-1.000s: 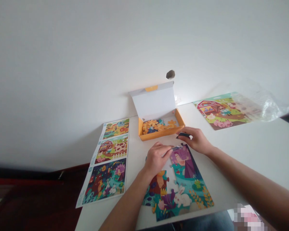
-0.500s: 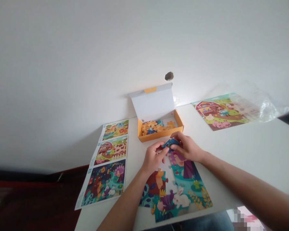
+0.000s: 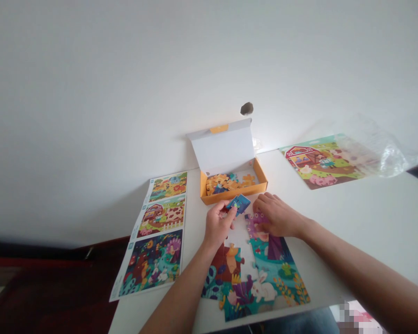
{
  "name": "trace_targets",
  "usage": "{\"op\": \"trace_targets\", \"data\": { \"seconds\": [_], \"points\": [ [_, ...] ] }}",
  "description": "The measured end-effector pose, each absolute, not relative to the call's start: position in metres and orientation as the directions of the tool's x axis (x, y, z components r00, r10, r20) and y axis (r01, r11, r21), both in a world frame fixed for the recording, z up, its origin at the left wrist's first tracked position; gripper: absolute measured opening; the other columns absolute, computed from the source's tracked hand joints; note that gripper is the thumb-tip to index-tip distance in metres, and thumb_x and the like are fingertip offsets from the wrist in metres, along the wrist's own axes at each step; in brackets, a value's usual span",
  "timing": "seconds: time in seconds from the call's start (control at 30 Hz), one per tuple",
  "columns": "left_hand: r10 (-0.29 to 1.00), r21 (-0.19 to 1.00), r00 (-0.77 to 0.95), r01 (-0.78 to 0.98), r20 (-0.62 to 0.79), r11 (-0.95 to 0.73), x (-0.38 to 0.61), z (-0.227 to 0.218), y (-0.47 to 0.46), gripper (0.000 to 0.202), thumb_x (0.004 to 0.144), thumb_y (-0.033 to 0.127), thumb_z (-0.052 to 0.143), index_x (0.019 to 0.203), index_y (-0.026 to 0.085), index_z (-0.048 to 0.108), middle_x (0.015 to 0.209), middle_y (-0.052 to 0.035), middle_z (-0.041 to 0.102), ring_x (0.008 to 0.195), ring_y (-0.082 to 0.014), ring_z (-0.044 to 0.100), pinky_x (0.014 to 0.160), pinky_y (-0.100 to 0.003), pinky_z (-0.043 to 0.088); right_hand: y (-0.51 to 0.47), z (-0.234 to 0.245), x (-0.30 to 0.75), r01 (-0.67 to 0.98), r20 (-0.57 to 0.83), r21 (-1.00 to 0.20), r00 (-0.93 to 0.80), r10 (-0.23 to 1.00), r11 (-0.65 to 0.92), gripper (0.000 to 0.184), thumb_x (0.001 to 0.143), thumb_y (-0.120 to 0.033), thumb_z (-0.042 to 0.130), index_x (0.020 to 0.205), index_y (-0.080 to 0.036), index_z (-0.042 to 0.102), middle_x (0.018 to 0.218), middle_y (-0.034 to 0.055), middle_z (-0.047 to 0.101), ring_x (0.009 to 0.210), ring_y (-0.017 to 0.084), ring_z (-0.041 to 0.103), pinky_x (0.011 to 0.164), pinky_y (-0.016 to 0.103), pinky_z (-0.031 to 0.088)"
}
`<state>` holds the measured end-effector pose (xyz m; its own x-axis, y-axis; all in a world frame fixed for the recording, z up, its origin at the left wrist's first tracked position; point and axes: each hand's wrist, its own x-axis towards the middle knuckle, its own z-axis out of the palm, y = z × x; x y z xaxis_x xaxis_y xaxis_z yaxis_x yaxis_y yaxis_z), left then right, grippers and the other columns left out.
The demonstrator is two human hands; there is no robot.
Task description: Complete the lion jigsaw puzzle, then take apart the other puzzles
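Now only the left hand [image 3: 218, 225] pinches the blue puzzle piece [image 3: 239, 203], held tilted just above the tabletop [image 3: 355, 218] in front of the orange box [image 3: 231, 196]. Half a second ago both hands gripped it together. The right hand [image 3: 277, 219] has let go and lies palm down, fingers loosely open, on the top of the half-built puzzle [image 3: 268, 273]. Small print along the edge of the picture sheet [image 3: 160, 236] is too small to read.
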<state>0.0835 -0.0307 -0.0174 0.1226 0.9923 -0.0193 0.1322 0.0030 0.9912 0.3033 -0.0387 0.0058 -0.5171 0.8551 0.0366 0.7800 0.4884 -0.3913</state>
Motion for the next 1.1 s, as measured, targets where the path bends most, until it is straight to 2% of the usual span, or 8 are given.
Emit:
{"op": "trace_targets", "data": {
  "seconds": [0.23,0.4,0.5,0.63,0.77,0.87,1.0,1.1],
  "points": [
    [0.997,0.981,0.078,0.194,-0.001,-0.014,0.083,-0.012,-0.031,0.028,0.081,0.042,0.067,0.087,0.015,0.063,0.063,0.002,0.059,0.046,-0.0089,0.051,0.04,-0.019,0.044,-0.036,0.004,0.304,0.686,0.04,-0.535,-0.563,0.826,0.494,0.029,0.072,-0.02,0.071,0.094,-0.019,0.052,0.085,0.0048,0.058,0.079,0.02,0.051,0.07,0.029,0.038],
    [0.995,0.971,0.091,0.234,0.027,-0.047,0.081,-0.016,-0.031,0.028,0.082,0.042,0.065,0.09,0.015,0.064,0.066,0.0005,0.061,0.049,-0.0102,0.053,0.041,-0.019,0.045,-0.033,-0.002,0.305,0.527,0.142,-0.702,-0.557,0.819,0.48,0.019,0.077,-0.018,0.067,0.089,-0.02,0.053,0.086,0.003,0.058,0.077,0.017,0.052,0.069,0.027,0.041],
    [0.986,0.969,0.163,0.234,0.037,-0.075,0.08,-0.018,-0.033,0.027,0.082,0.039,0.064,0.093,0.015,0.066,0.074,-0.0012,0.063,0.053,-0.0102,0.053,0.043,-0.019,0.046,-0.034,-0.003,0.305,0.413,0.203,-0.795,-0.508,0.837,0.444,0.01,0.084,-0.02,0.062,0.09,-0.02,0.055,0.086,0.0026,0.06,0.076,0.015,0.055,0.07,0.027,0.044],
    [0.945,0.969,0.325,0.226,0.026,-0.105,0.08,-0.012,-0.038,0.021,0.084,0.032,0.06,0.093,0.015,0.066,0.082,-0.0021,0.063,0.056,-0.0086,0.051,0.047,-0.017,0.045,-0.035,-0.004,0.303,0.358,0.264,-0.837,-0.399,0.878,0.414,0.007,0.086,-0.024,0.061,0.09,-0.021,0.056,0.084,0.0017,0.062,0.076,0.015,0.056,0.072,0.028,0.046],
    [0.89,0.946,0.454,0.267,0.043,-0.182,0.083,-0.008,-0.042,0.025,0.082,0.03,0.062,0.1,0.015,0.065,0.087,-0.0035,0.062,0.064,-0.0108,0.055,0.051,-0.017,0.045,-0.033,-0.007,0.302,0.414,0.288,-0.81,-0.338,0.896,0.416,0.008,0.086,-0.025,0.062,0.087,-0.021,0.055,0.081,0.001,0.061,0.075,0.015,0.054,0.071,0.028,0.046],
    [0.905,0.918,0.418,0.326,0.074,-0.226,0.085,-0.013,-0.041,0.02,0.084,0.032,0.061,0.093,0.015,0.066,0.082,-0.0028,0.061,0.063,-0.0107,0.054,0.05,-0.017,0.044,-0.031,-0.005,0.304,0.478,0.306,-0.746,-0.371,0.877,0.463,0.012,0.087,-0.028,0.062,0.093,-0.021,0.055,0.086,0.0032,0.061,0.079,0.017,0.055,0.074,0.03,0.047],
    [0.958,0.94,0.278,0.305,0.069,-0.156,0.084,-0.014,-0.039,0.021,0.086,0.037,0.059,0.09,0.016,0.063,0.08,-0.0014,0.059,0.054,-0.0079,0.051,0.046,-0.017,0.042,-0.031,0.002,0.313,0.666,0.244,-0.529,-0.474,0.846,0.526,0.046,0.075,-0.049,0.073,0.107,-0.02,0.057,0.104,0.01,0.059,0.097,0.026,0.055,0.087,0.041,0.044],
    [0.948,0.988,0.319,0.148,-0.002,-0.047,0.081,-0.006,-0.039,0.028,0.083,0.042,0.063,0.089,0.015,0.061,0.077,-0.0005,0.056,0.05,-0.008,0.053,0.045,-0.02,0.046,-0.031,0.005,0.32,0.764,0.123,-0.41,-0.494,0.86,0.498,0.049,0.071,-0.059,0.073,0.1,-0.021,0.061,0.105,0.011,0.056,0.099,0.029,0.055,0.087,0.043,0.042]
  ]
}}
